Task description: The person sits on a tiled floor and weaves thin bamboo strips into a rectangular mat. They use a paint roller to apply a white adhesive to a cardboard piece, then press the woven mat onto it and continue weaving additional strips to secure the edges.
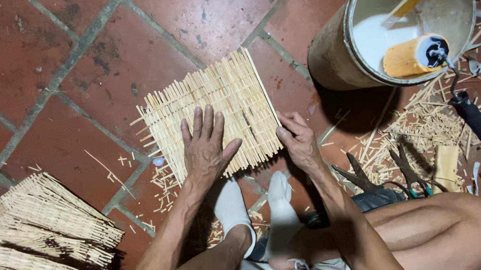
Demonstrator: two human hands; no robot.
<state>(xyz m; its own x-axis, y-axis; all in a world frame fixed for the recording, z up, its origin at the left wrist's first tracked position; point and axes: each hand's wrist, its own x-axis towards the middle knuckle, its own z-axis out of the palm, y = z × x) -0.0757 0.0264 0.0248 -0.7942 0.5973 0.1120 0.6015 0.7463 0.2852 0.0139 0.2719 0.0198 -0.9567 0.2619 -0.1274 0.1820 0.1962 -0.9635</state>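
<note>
A small woven mat of pale bamboo strips [216, 97] lies flat on the red tile floor [80, 61]. My left hand [205, 145] rests flat on the mat's near middle, fingers spread and pointing away from me. My right hand [298, 142] pinches the mat's right near corner with thumb and fingertips. Both feet in white socks [256, 203] sit just below the mat.
A stack of finished woven mats [35, 236] lies at the lower left. A bucket of white glue [395, 28] with an orange paint roller [416, 55] stands at the upper right. Shears [382, 176], loose bamboo offcuts [418, 129] and a wood block [447, 167] lie to the right.
</note>
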